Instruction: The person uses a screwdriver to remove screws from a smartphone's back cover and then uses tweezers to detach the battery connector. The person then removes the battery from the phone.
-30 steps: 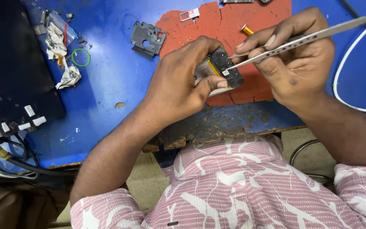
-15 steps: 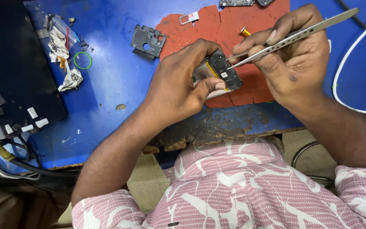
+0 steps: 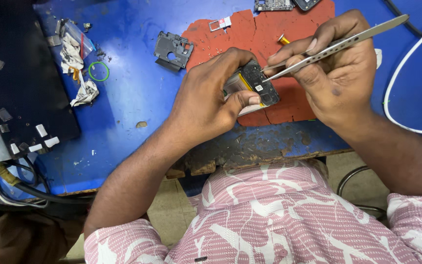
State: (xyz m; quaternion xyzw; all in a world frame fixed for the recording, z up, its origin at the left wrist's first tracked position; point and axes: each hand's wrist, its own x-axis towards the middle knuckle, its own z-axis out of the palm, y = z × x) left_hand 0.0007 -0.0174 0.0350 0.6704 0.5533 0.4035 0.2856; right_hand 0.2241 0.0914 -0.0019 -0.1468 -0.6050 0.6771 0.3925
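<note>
My left hand [image 3: 210,100] grips an opened phone [image 3: 256,86] with its back off, the dark inner boards and a yellow-edged battery showing. It is held tilted just above a worn red mat [image 3: 269,39] on the blue bench. My right hand [image 3: 335,73] pinches a pair of long metal tweezers [image 3: 338,45], their tips touching the phone's upper board. The tweezers' far end points up to the right.
A grey metal phone frame piece [image 3: 173,49] lies left of the mat, with a green rubber ring [image 3: 98,71] and crumpled scraps further left. A black slab [image 3: 20,83] fills the left side. A white cable [image 3: 406,83] loops at right. Circuit parts [image 3: 274,5] sit at the top edge.
The tweezers have tilted slightly and their tips have shifted a little on the phone's board. My left hand keeps the same hold on the phone.
</note>
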